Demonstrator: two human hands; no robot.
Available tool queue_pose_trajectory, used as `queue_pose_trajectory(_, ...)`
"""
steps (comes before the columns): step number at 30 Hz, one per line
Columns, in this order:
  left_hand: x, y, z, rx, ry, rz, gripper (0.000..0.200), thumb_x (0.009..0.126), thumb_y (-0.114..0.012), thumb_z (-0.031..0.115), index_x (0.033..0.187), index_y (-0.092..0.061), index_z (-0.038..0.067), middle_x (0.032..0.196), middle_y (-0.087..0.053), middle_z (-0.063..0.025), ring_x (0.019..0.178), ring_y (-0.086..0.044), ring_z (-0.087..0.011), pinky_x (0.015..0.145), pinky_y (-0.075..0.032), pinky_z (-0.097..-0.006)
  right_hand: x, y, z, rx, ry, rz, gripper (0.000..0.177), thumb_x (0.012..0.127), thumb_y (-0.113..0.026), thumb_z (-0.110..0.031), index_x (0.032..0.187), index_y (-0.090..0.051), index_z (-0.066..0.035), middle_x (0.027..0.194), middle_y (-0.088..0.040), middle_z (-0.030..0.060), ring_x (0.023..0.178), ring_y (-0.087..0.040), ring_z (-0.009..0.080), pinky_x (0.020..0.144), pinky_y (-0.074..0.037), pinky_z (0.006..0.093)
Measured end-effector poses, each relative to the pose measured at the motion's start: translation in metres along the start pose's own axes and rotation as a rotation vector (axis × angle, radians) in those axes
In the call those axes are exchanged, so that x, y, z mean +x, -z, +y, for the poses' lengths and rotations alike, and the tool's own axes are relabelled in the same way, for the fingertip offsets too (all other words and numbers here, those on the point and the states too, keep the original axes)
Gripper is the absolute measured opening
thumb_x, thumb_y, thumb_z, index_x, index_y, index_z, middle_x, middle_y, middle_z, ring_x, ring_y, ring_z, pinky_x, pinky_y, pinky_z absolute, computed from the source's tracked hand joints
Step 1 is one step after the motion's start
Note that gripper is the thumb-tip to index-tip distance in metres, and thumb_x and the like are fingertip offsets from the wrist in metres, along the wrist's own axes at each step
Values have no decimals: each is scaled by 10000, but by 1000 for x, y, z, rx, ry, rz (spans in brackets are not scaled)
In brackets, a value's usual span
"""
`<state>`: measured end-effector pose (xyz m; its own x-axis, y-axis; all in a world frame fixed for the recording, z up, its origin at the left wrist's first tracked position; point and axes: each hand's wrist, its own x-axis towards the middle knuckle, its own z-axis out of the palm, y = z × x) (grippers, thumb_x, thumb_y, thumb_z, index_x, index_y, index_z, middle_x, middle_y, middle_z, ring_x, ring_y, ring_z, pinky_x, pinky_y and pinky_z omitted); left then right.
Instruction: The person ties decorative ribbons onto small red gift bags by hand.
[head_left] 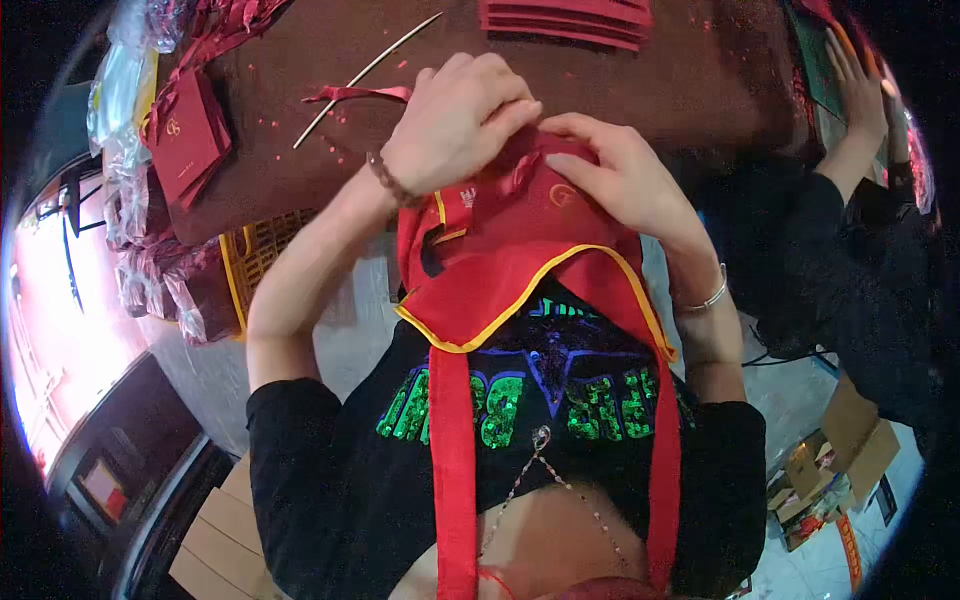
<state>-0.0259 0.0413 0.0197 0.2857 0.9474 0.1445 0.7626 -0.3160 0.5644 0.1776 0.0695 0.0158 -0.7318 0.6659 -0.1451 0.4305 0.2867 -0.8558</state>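
Observation:
My left hand (458,125) is closed, thumb against the curled fingers, on a dark red ribbon (375,93) whose loose end trails to the left. Against my apron, my right hand (625,180) grips the upper edge of a dark red paper bag (565,205) with a gold logo, its thumb lying on the front. A short piece of ribbon (520,172) shows between the hands. The exact grip of the left fingertips is hidden. Beneath the bag hangs my red apron (500,300) with yellow trim.
A thin pale stick (365,80) lies on the brown table (700,100) among red scraps. Dark red bags are stacked (565,20) at the back, others with ribbon (185,140) at left by clear plastic (125,130). At right is a co-worker's hand (860,95). Cardboard boxes (835,460) stand below.

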Motion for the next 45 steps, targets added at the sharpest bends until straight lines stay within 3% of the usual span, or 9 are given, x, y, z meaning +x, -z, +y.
queue_pose_trajectory(7, 35, 6, -32, -392, -11, -552, 198, 842, -540, 157, 861, -603, -30, 876, -593, -94, 862, -544, -203, 817, -409, -307, -6, 2, -19, 4, -12, 25, 235, 815, -594, -100, 989, -461, -15, 799, -642, 159, 730, -636, 292, 659, -472, 333)
queue_pose_trajectory(9, 50, 11, -30, -591, 155, -990, 228, 850, -537, 173, 884, -615, -39, 913, -601, -87, 889, -539, -160, 816, -403, -278, -8, 2, -24, -8, 29, 26, 219, 814, -600, -109, 951, -453, -22, 758, -629, 172, 743, -625, 340, 642, -466, 345)
queue_pose_trajectory(17, 63, 17, -11, -747, 300, -1222, 193, 752, -583, 126, 874, -651, -7, 692, -549, 52, 659, -456, -66, 658, -375, -242, -9, -1, -27, -35, 13, 56, 215, 804, -628, -125, 942, -501, -19, 750, -631, 167, 706, -638, 313, 616, -470, 332)
queue_pose_trajectory(30, 53, -4, -36, -448, -32, -735, 215, 725, -590, 172, 857, -660, 19, 728, -606, -45, 729, -535, -104, 636, -426, -286, -4, 4, -19, 163, -51, 0, 192, 797, -637, -103, 940, -586, 15, 776, -646, 70, 745, -582, 72, 669, -472, 245)
queue_pose_trajectory(33, 65, 16, -33, -386, 149, -497, 248, 803, -558, 238, 926, -623, 33, 880, -636, -101, 871, -602, -231, 726, -446, -375, -3, 4, -22, 189, -56, -56, 184, 796, -635, -92, 939, -589, 16, 775, -641, 57, 740, -556, 60, 671, -465, 237)
queue_pose_trajectory(36, 60, 5, -50, -331, 106, -314, 201, 863, -577, 207, 873, -608, 9, 859, -600, -50, 830, -564, -120, 738, -458, -277, -2, 3, -16, 186, -70, -44, 174, 797, -633, -85, 933, -590, 15, 784, -640, 48, 747, -552, 58, 672, -462, 235)
queue_pose_trajectory(38, 47, 6, -26, -157, 76, 175, 192, 854, -586, 204, 891, -606, 16, 857, -601, -72, 814, -584, -180, 717, -464, -287, -1, 2, -15, 178, -112, -32, 187, 785, -645, -102, 928, -592, 7, 806, -629, 51, 756, -566, 90, 668, -457, 252)
queue_pose_trajectory(41, 19, 17, -9, -61, -228, -95, 188, 852, -544, 309, 896, -626, 147, 906, -582, -29, 911, -551, -249, 729, -415, -430, 2, 3, -7, -41, 128, 94, 204, 763, -663, -135, 890, -583, 3, 793, -596, 75, 720, -574, 163, 656, -450, 274)
queue_pose_trajectory(45, -9, -3, -4, -77, -67, -190, 184, 847, -561, 300, 925, -630, 148, 946, -563, -33, 957, -517, -248, 779, -365, -423, -2, 8, -4, -244, 194, 138, 242, 717, -696, -176, 823, -554, -12, 891, -553, 94, 872, -536, 236, 761, -420, 321)
